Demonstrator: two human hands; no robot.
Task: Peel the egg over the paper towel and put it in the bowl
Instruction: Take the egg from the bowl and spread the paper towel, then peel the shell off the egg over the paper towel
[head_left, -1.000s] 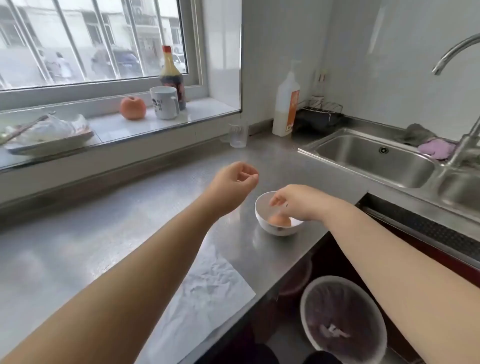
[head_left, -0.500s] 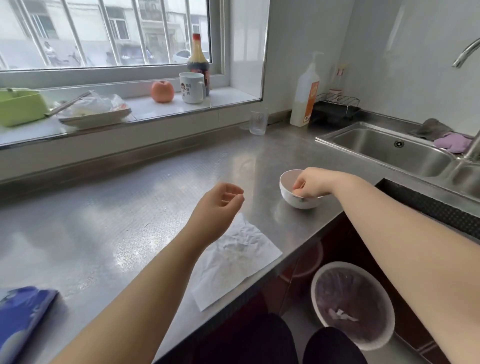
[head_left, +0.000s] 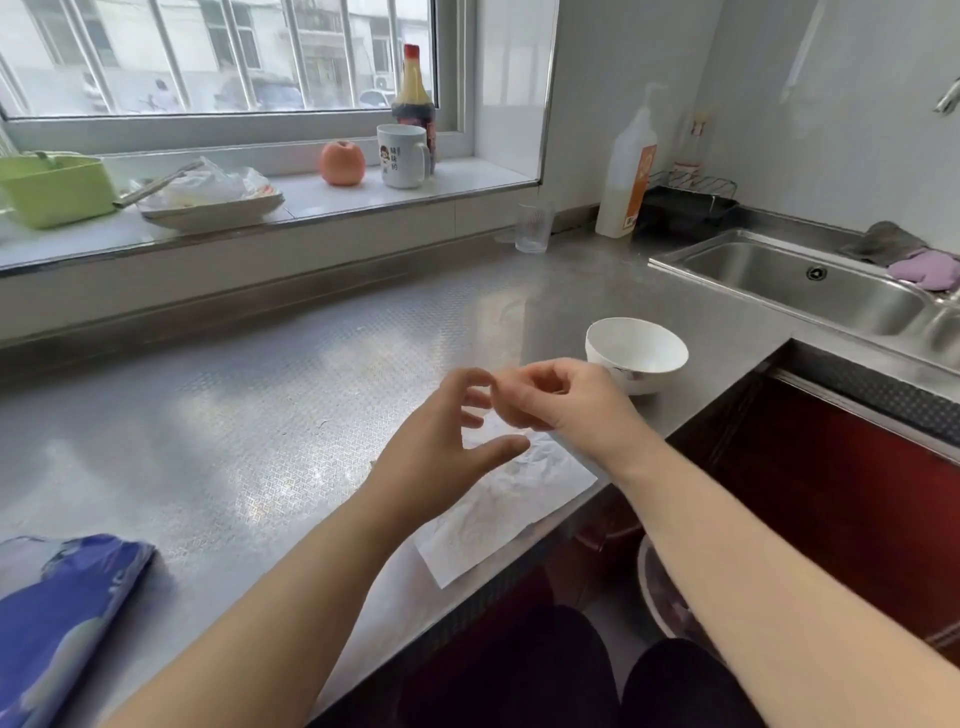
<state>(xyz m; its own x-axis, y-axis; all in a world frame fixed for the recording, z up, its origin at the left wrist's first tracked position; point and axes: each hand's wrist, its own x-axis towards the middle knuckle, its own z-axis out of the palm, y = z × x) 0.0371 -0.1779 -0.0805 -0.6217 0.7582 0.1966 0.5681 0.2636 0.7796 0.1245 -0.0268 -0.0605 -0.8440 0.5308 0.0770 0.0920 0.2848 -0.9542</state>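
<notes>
Both hands meet above the towel (head_left: 511, 512) at the table (head_left: 260, 405) edge. The right hand (head_left: 558, 402) is clenched around the egg (head_left: 550, 382), of which only a sliver shows between its fingers. The left hand (head_left: 447, 441) is spread, grasping nothing, fingertips just beside the right. The bowl (head_left: 636, 353) sits just behind them.

I see a big barred window (head_left: 218, 57) letting daylight onto the shiny steel counter (head_left: 260, 395) and white walls (head_left: 831, 104).
</notes>
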